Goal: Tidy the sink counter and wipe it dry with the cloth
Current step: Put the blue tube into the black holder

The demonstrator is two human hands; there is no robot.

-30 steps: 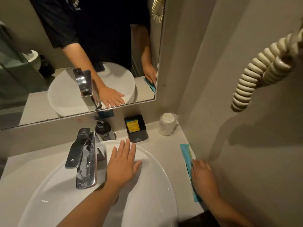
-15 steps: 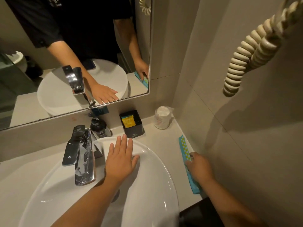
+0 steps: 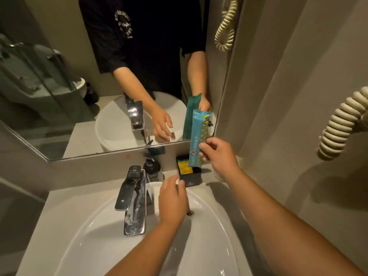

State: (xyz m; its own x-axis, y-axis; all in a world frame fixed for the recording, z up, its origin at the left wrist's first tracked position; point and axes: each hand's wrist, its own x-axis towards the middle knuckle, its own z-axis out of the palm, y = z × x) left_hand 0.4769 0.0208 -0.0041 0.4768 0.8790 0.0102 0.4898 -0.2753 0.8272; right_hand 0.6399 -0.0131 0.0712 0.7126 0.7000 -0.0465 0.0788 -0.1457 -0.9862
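Note:
My right hand point(image 3: 218, 156) grips a long blue packet point(image 3: 199, 136) with a dotted edge and holds it upright, its lower end just over the open black box point(image 3: 191, 181) at the back of the counter. A yellow sachet point(image 3: 184, 167) sits inside that box. My left hand point(image 3: 173, 198) hovers over the rear rim of the white basin point(image 3: 209, 246), fingers apart, its tips close to the box front. No cloth is visible.
A chrome tap point(image 3: 133, 200) stands left of my left hand, with a dark soap pump bottle point(image 3: 152, 169) behind it. The mirror point(image 3: 99, 96) runs along the back wall. A coiled cream cord point(image 3: 338, 124) hangs on the right wall. Grey counter point(image 3: 65, 198) surrounds the basin.
My right hand has lifted the blue packet off the counter's right edge and brought it up over the black box. My left hand has slid off the basin rim toward the box.

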